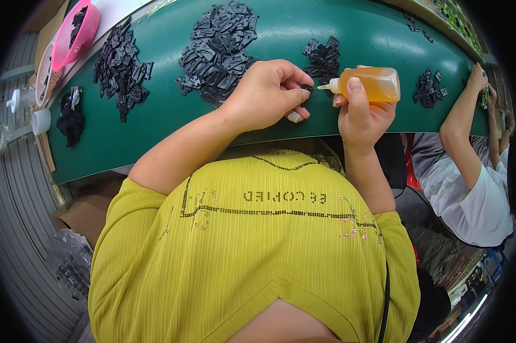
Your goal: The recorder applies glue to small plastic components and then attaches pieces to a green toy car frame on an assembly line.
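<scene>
My left hand [269,94] pinches a small black plastic part [307,90] between thumb and fingers; a white wrap covers one fingertip. In my right hand [364,117] is a clear squeeze bottle [378,84] with amber liquid, lying on its side. Its pale narrow nozzle [325,87] points left and its tip is close to the black part; whether they touch I cannot tell. Just beyond the nozzle lies a small heap of black plastic parts [322,54]. A much larger pile of such parts [215,48] spreads beyond my left hand.
Another pile of black parts [121,68] lies farther left, and a small one [429,88] to the right. A pink basket [85,34], a white cup [41,122] and a black cloth-like bundle [71,123] sit at the green table's [155,128] left end. A co-worker's arm [464,117] reaches in at right.
</scene>
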`<state>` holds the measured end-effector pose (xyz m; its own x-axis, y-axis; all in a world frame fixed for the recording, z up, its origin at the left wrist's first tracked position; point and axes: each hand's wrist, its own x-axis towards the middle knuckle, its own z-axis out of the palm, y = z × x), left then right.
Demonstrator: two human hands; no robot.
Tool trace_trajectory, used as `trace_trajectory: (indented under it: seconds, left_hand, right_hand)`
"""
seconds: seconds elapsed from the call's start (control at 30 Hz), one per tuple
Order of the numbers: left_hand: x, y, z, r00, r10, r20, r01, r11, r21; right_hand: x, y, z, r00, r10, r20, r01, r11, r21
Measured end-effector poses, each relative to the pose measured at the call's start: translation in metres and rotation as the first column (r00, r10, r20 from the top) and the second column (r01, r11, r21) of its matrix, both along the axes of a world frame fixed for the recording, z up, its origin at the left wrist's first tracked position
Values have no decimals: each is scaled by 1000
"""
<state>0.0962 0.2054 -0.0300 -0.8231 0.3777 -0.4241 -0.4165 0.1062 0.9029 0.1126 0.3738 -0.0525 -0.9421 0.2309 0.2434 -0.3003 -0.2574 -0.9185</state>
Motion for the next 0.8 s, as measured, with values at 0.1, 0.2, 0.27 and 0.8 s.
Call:
trace_trajectory:
  seconds: [0.1, 0.2, 0.27, 0.8]
  left_hand:
    - [-2, 0, -1, 1000, 6, 11, -6, 1000, 13]
    - [-3, -1, 0, 998, 25, 52, -27, 999, 38]
    - [-5, -1, 3, 996, 36, 81, -41, 998, 56]
    - [-7, 1, 6, 993, 38, 113, -42, 998, 38]
  right_hand:
    - [-1, 1, 0, 1000, -12, -18, 11, 998, -55]
    - [-1, 4, 2, 1000, 8, -9, -10, 982, -190]
    - [1, 6, 3, 999, 35, 5, -33, 970, -243]
    - [7, 7, -2, 979, 201, 13, -199, 976, -88]
